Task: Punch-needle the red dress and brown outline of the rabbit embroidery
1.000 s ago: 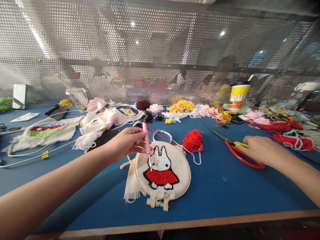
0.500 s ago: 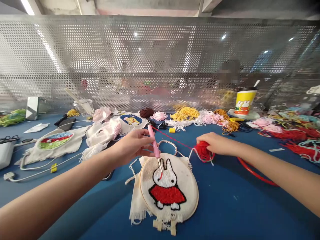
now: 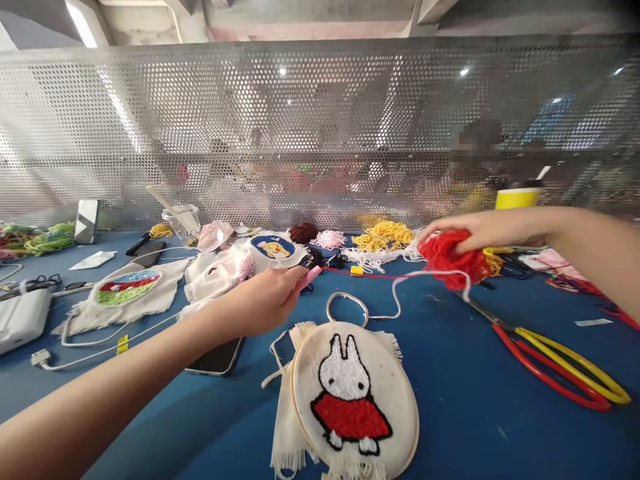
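Left hand (image 3: 260,303) grips the pink punch needle (image 3: 309,276), fingers closed around its shaft; the tip is hidden behind the hand, so its direction cannot be told. It sits just far-left of the embroidery hoop (image 3: 356,400), which lies flat on the blue worktop (image 3: 475,400) at near centre, with the rabbit in a red dress facing up.

Right hand (image 3: 493,230) is raised above the worktop at far right, fingers pinched on the red yarn ball (image 3: 450,257). A red strand (image 3: 370,275) runs taut from the ball to the needle.

Risks, as judged:
- The strand is tight; more lift on the ball could pull yarn out of the needle.
- A loose white strand (image 3: 415,283) hangs off the ball and could tangle.
- Open scissors (image 3: 555,357) lie below the right arm; yarn could snag on them.
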